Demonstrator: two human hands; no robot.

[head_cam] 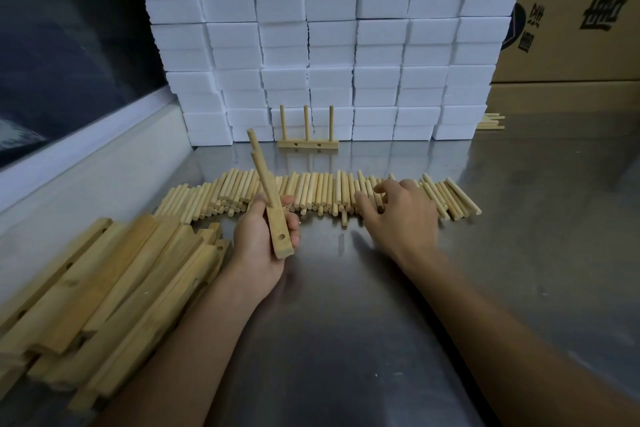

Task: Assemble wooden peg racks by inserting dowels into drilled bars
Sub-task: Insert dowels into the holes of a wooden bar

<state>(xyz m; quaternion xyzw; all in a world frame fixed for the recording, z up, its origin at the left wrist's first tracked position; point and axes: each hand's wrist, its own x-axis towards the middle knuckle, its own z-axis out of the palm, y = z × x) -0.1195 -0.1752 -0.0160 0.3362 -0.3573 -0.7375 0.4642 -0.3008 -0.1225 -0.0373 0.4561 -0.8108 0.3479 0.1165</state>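
Observation:
My left hand (263, 239) grips a drilled wooden bar (280, 239) with an empty hole near its lower end. Two dowels (260, 163) stand up out of that bar, tilted toward the back left. My right hand (398, 211) rests palm down on a long row of loose dowels (311, 191) lying across the steel table (381, 305); its fingers curl onto the dowels, and whether they pinch one is hidden. A finished rack (307, 144) with three upright dowels stands at the back.
A pile of drilled bars (104, 291) lies at the left front. A wall of white foam blocks (329, 38) rises behind the rack. Cardboard boxes (575, 28) stand at the back right, with a few dowels (490, 122) beside them.

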